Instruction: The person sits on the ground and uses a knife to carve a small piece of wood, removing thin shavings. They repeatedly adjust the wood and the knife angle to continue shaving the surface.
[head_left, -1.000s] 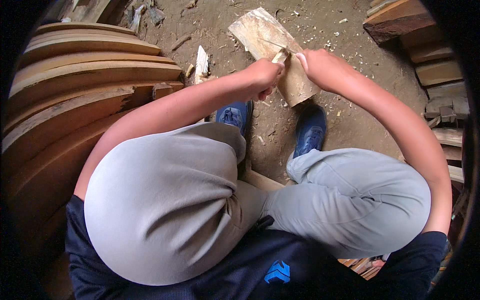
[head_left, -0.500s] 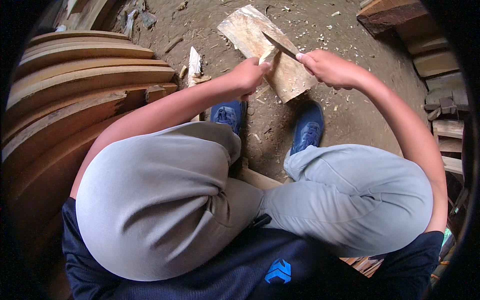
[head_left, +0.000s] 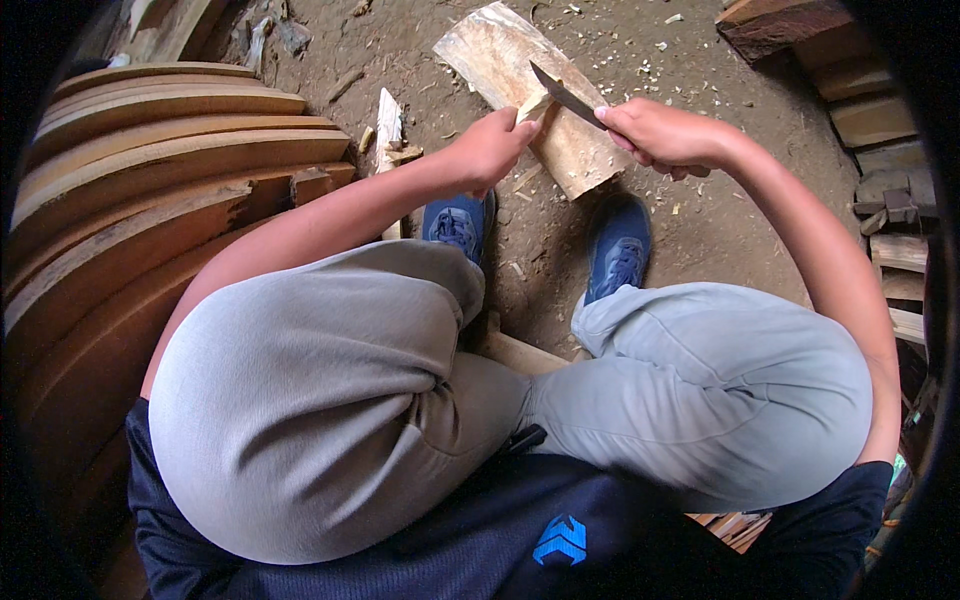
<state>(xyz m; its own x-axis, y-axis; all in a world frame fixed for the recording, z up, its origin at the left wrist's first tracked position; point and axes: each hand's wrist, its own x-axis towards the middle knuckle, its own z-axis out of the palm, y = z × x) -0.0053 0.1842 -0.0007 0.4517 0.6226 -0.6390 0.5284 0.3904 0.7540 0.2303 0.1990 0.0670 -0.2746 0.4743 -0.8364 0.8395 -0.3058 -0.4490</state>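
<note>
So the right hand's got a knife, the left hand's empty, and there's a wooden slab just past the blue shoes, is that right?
Not quite: the left hand isn't empty; the head view shows it gripping a small pale stick of wood. The rest stands: the right hand has the knife, and the wooden slab is just past the blue shoes.

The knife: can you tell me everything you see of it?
The knife has a dark, metal-looking blade tapering to a point. Its handle is hidden in the right hand. The blade slants toward the picture's upper left, over the wooden slab, beside the small wood piece in the left hand; whether blade and piece touch is unclear.
</note>
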